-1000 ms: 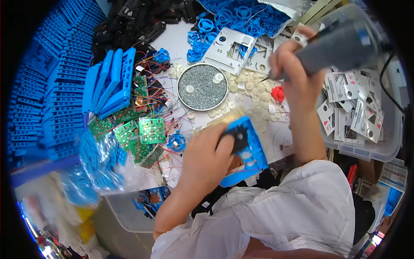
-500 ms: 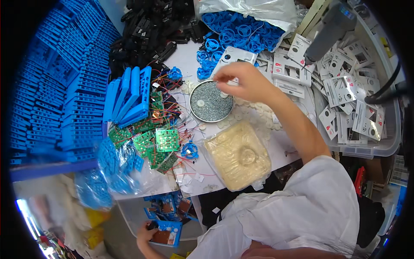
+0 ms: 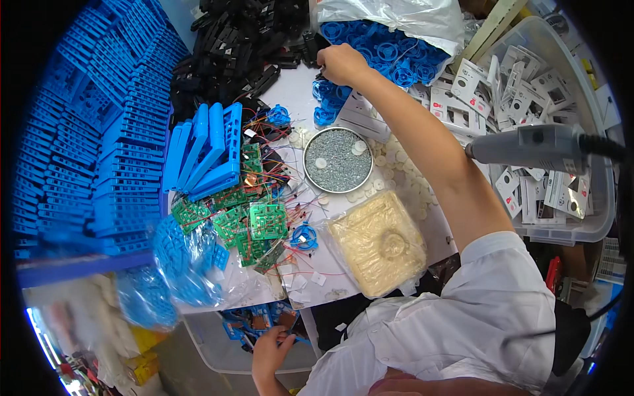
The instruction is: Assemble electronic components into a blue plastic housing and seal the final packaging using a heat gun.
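Observation:
My right hand (image 3: 343,64) reaches to the far side of the table, between the black plastic parts (image 3: 244,46) and the blue ring-shaped parts (image 3: 389,53). Its fingers are closed, and what they pinch, if anything, is too hidden to name. Down at the front, my left hand (image 3: 269,351) is over a clear bin (image 3: 224,360) beside blue assembled units (image 3: 264,318), fingers apart with nothing visible in them. A round dish (image 3: 337,168) full of small screws stands mid-table, with a few white discs on top.
A grey electric screwdriver (image 3: 528,148) hangs on the right, over a bin of white printed panels (image 3: 528,92). Blue housings (image 3: 125,132) are stacked at left. Green circuit boards (image 3: 267,221) with wires lie by a bagged yellowish block (image 3: 378,244).
My right hand has moved from the screw dish to the far parts. My left hand has let go of a blue unit at the bin. The screwdriver has swung nearer.

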The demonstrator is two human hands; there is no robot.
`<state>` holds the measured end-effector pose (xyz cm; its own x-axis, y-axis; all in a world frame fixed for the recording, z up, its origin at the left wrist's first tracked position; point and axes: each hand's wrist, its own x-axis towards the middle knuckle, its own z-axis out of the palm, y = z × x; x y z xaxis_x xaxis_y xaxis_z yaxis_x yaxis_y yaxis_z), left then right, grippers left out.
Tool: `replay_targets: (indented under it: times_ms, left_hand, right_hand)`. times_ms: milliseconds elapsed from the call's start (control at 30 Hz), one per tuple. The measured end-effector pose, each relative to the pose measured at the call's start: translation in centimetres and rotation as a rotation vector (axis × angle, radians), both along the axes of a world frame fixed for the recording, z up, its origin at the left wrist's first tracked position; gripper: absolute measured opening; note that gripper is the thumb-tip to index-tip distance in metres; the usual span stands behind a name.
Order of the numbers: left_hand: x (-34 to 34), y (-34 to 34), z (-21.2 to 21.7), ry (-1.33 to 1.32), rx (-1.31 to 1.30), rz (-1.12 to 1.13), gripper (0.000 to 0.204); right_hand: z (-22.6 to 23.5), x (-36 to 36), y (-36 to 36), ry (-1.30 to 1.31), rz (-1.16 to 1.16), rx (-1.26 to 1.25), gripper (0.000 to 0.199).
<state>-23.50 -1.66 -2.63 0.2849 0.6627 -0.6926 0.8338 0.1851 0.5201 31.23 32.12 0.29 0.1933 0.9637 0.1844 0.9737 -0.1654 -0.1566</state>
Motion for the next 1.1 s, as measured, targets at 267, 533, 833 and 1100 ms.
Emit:
replay_targets:
  times_ms: [267, 533, 833, 1100]
  left_hand:
    - [6.0, 1.5, 7.6, -0.101, 0.317, -0.389, 0.035]
    - [15.4, 4.8, 7.1, -0.539, 0.382, -0.088, 0.037]
    - [26.5, 5.9, 2.0, -1.119, -0.26, 0.355, 0.038]
    - [26.9, 2.9, 1.7, -0.906, 0.077, 0.227, 0.034]
  right_hand:
    - [-1.3, 0.9, -2.4, -0.117, 0.009, 0.091, 0.039]
    - [2.8, -6.9, -20.5, 1.145, 0.439, 0.106, 0.058]
    - [2.0, -8.1, -33.9, 0.766, 0.482, 0.269, 0.058]
    - [-0.2, -7.8, -36.0, 1.069, 0.14, -0.024, 0.036]
